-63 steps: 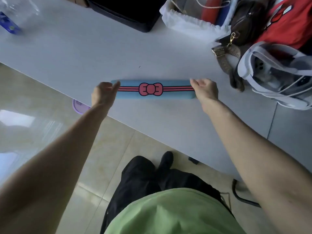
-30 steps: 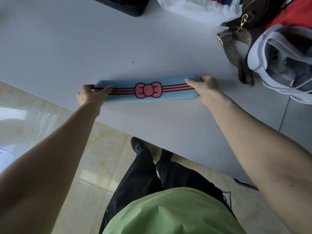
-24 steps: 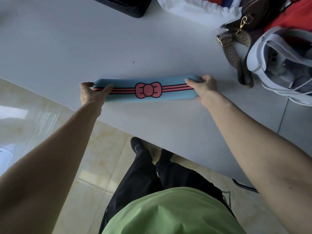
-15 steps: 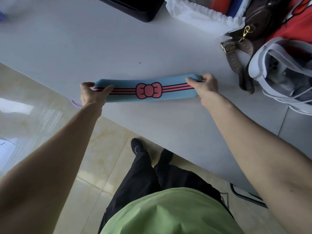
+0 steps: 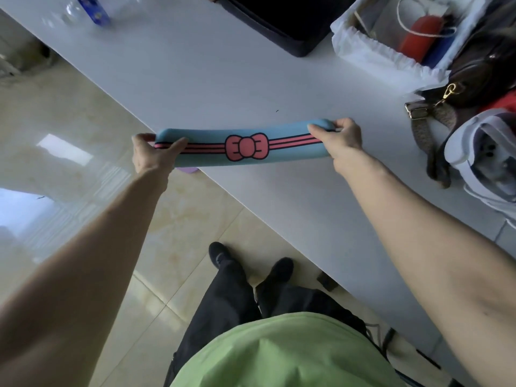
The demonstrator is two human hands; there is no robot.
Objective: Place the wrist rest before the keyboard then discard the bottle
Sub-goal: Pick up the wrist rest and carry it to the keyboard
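A long blue wrist rest (image 5: 243,155) with pink stripes and a pink bow is held lengthwise over the near edge of the white table (image 5: 195,68), lifted and sagging a little. My left hand (image 5: 153,156) grips its left end, beyond the table edge. My right hand (image 5: 339,139) pinches its right end above the table. A clear plastic bottle (image 5: 83,9) with a blue label lies at the far left corner of the table. No keyboard is visible; a black flat object (image 5: 282,20) sits at the back.
A white-lined basket (image 5: 371,54) with red and blue items stands at the back right. A brown bag with a strap (image 5: 435,121) and a white headset (image 5: 483,160) crowd the right side. A purple object (image 5: 188,170) shows below the table edge. My legs stand on tiled floor.
Both hands have lifted the wrist rest off the table and drawn it toward the near edge. The view has tilted up, bringing the bottle into sight.
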